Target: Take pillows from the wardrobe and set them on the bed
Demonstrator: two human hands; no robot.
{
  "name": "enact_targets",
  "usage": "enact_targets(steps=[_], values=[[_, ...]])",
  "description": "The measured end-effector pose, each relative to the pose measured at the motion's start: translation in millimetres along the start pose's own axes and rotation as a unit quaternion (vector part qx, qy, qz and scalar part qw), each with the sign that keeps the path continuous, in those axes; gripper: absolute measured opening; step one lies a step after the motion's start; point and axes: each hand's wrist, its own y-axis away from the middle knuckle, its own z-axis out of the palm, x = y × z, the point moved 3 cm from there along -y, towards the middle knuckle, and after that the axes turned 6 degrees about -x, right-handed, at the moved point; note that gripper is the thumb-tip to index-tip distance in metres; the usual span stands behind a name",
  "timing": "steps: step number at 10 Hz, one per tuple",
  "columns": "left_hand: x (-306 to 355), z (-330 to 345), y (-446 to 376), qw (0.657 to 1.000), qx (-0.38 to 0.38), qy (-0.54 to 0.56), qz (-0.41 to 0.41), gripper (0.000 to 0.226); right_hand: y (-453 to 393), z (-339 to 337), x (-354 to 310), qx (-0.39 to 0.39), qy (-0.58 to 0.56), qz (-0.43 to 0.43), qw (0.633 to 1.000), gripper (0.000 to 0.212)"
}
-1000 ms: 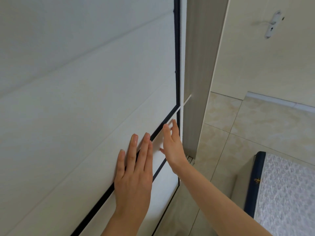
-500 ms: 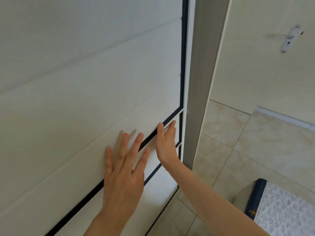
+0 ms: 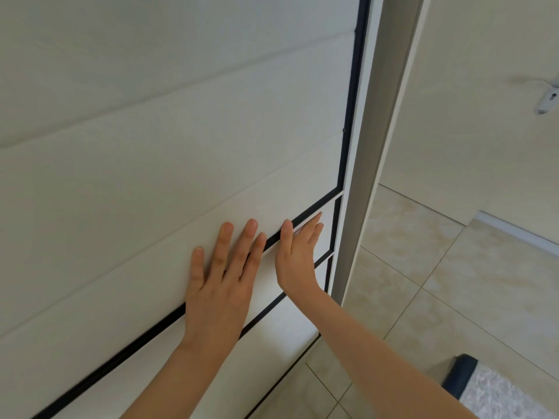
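pressing flat against the wardrobe door (image 3: 169, 164), the left hand (image 3: 223, 282) has its fingers spread and lies palm-down across the black trim strip (image 3: 121, 352), pinching nothing. the right hand (image 3: 298, 252) stands just beside it, edge-on, fingers straight and close together, fingertips touching the door near its right edge; it grasps nothing either. beyond the hands, the door's black-framed edge meets the grey side post (image 3: 372, 152) of the wardrobe with no gap showing, so the door reads as closed. the pillows are not visible; by the task they are presumed inside the wardrobe, behind this panel. a corner of the bed (image 3: 496, 394) shows at lower right, well apart from the hands, across the tiled floor (image 3: 438, 282). a room door handle (image 3: 547, 99) shows at far right.

step in hand: opening the wardrobe. no handle is visible, so the next move likely calls for steady sideways pressure from both palms to slide the panel left. nothing has reached the bed.
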Motion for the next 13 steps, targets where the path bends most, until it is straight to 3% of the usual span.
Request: enact_targets(steps=[2,4,9,13], values=[[27,-1,-27,0.999,0.041,-0.006,0.012,0.076,-26,-25,9,0.008,-0.019,0.013,1.000,0.072],[49,1,-51,0.999,0.042,-0.015,0.031,0.069,-48,-47,10,0.036,0.035,-0.006,0.999,0.072],[54,4,-58,0.997,0.061,0.043,0.021,0.070,-56,-56,16,0.031,-0.002,0.010,0.999,0.078],[53,-4,-49,0.965,0.060,0.192,0.169,0.043,-17,-103,19,0.000,0.136,-0.010,0.991,0.046]])
